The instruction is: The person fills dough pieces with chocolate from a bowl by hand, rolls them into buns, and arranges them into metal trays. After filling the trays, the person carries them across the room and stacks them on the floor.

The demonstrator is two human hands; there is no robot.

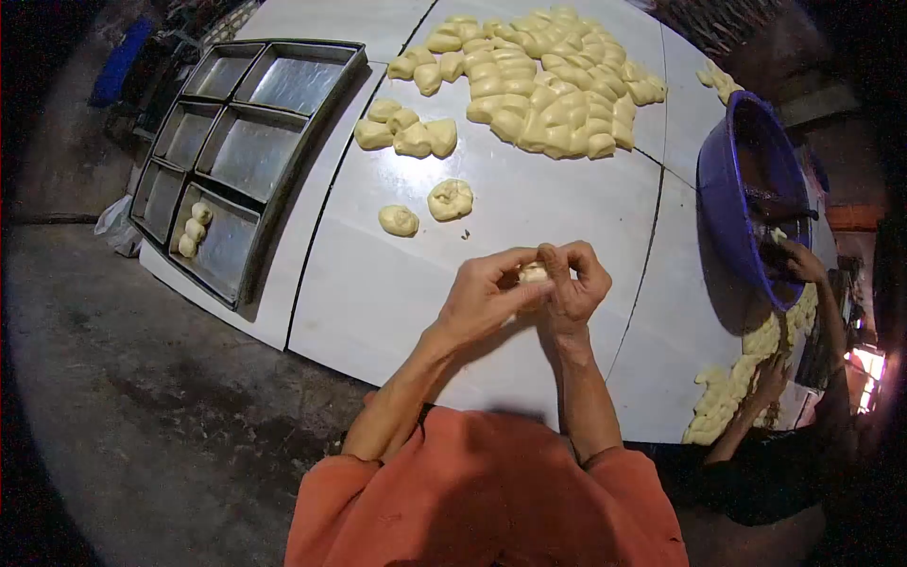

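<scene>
Between the fingertips of both hands is a small piece of dough (pixel 534 273), partly covered by the fingers. My left hand (pixel 487 295) curls round it from the left, thumb and fingers pinched on it. My right hand (pixel 576 288) closes on it from the other side. Just beyond the hands lie two flattened dough pieces, one with a dimpled top (pixel 450 200) and a smaller one (pixel 399 221). A little farther off sits a small cluster of dough pieces (pixel 412 137).
A large spread of dough pieces (pixel 557 90) covers the table's far part. At left stands a metal baking tray with compartments (pixel 248 151); one holds three dough balls (pixel 196 230). At right, another person's hand (pixel 803 260) reaches into a purple basin (pixel 723 198), near more dough (pixel 723 402).
</scene>
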